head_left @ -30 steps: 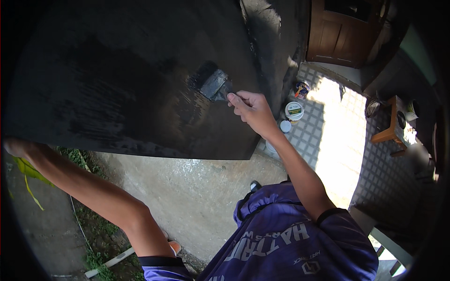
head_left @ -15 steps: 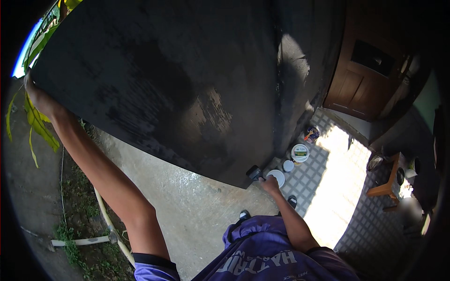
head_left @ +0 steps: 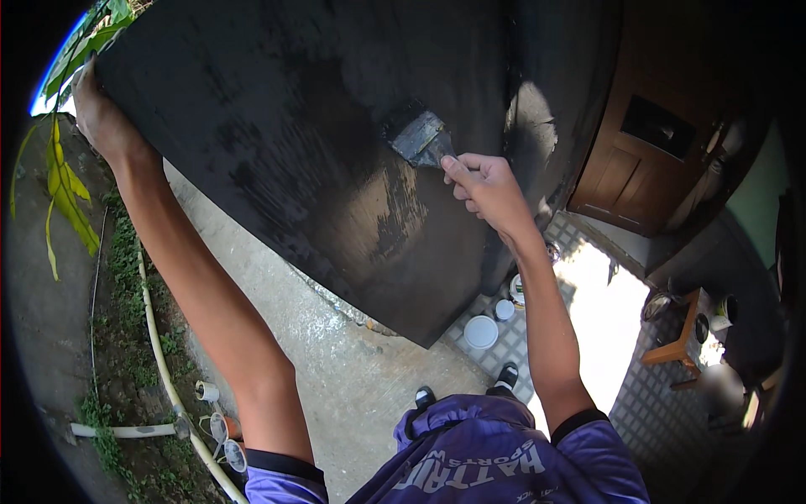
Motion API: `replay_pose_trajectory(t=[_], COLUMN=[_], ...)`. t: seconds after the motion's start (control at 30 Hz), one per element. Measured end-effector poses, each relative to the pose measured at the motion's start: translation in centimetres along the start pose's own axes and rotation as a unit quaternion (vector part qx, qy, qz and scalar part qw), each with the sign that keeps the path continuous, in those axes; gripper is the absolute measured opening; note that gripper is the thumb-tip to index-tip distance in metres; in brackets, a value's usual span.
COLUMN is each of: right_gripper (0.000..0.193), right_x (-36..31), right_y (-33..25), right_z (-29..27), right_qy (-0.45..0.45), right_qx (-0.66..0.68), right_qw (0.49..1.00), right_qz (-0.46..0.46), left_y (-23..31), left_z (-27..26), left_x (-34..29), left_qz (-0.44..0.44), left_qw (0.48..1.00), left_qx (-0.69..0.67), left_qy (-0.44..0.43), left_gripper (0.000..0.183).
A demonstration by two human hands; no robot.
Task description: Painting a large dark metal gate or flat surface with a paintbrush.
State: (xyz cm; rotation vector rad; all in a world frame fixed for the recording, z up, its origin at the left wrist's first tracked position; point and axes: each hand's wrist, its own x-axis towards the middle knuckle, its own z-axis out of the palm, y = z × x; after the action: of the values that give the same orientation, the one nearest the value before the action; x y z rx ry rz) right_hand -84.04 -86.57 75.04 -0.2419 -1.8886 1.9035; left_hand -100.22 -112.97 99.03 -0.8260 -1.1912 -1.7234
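Observation:
A large dark panel [head_left: 227,160] stands tilted before me, coated in black with streaky patches and a bare brownish area near its middle. At its far left edge, my left hand [head_left: 105,122] grips the rim, some fingers hidden behind it. My right hand [head_left: 489,189] is closed around the handle of a wide flat paintbrush [head_left: 420,139]. The paint-smeared brush head lies against the panel's face, just above the bare patch, its bristles dark with paint.
White tubs [head_left: 481,333] stand on the checked tiles beneath the panel's right side. Farther right are a brown door [head_left: 634,160] and a small wooden stool [head_left: 678,336]. Pale pipes [head_left: 159,361] run along the planted strip at left; leaves [head_left: 67,193] hang near my left hand.
My right hand has risen with the paintbrush from the panel's lower corner, over the tubs, to the panel's middle. My left hand keeps its hold on the edge; the view has shifted slightly.

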Motion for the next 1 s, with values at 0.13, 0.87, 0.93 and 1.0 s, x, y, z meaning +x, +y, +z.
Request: replay_pose_trajectory(t=[0.13,0.87,0.93,1.0], right_gripper=[0.037,0.038,0.035,0.034], right_x=[-2.6,-1.3,0.7,2.1], right_y=[13.9,-5.5,-9.6,-11.9], right_z=[-0.3,5.0,5.9,7.1], right_qy=[-0.053,0.294,0.289,0.267], right_qx=[0.061,-0.252,-0.245,-0.234], right_qw=[0.971,0.872,0.841,0.803], right_qz=[0.226,-0.299,-0.385,-0.479], left_y=[-1.6,-2.8,-2.6,-2.5], left_z=[-0.1,-0.2,0.3,0.0], left_x=[-0.1,0.3,0.0,-0.1], left_qz=[0.066,0.057,0.08,0.079], left_qw=[0.997,0.989,0.988,0.989], left_qx=[0.029,-0.108,-0.113,-0.098], left_qy=[-0.036,-0.086,-0.069,-0.079], left_gripper=[0.027,0.019,0.02,0.02])
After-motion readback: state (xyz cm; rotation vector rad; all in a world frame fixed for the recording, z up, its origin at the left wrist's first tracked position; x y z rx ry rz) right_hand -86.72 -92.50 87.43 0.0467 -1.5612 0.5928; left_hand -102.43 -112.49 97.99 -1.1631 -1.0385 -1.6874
